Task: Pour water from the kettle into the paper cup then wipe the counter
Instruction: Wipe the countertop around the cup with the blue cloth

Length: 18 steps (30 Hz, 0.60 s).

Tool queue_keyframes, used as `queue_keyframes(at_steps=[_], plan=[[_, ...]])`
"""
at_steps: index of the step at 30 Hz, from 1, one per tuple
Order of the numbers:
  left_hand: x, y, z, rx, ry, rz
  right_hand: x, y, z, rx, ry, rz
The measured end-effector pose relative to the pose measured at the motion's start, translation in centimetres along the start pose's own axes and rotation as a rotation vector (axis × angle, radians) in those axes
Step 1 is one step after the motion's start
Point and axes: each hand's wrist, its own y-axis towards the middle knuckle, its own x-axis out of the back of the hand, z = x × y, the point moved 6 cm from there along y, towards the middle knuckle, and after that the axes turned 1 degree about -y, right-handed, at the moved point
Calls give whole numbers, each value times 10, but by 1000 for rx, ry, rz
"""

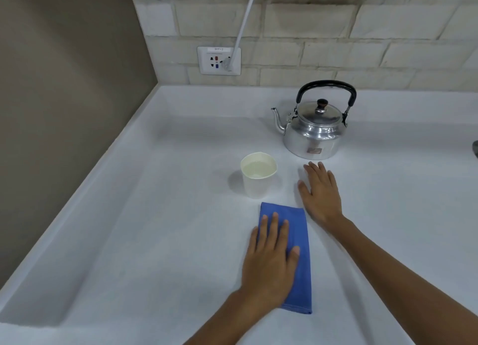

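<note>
Lying folded – blue cloth (297, 231) under left hand (269, 264).

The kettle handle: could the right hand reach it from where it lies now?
Probably yes. The right hand lies flat and empty on the counter just in front of the kettle, and nothing stands between them; the upright handle looks clear above the lid.

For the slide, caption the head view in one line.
Left hand flat on blue cloth, right hand on counter, beside filled paper cup.

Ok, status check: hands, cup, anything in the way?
Left hand flat on blue cloth. Right hand flat on counter. Paper cup filled. Kettle close ahead.
</note>
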Motion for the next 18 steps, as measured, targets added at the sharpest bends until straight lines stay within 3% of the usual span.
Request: queue_keyframes(at_steps=[2,4,7,12,15,18], plan=[[9,4,35,42,-138,-43,15,-13,3,-42,76,-58],[27,11,78,110,-46,-154,25,-30,13,-72,135,-67],[42,23,125,226,61,-132,19,-66,52,-16,164,43],[27,28,140,266,91,-64,-26,-111,98,-3,45,246],[26,27,142,250,108,-108,-34,-118,103,19,-137,201],[25,26,144,238,123,-119,-35,-125,97,45,-162,211]])
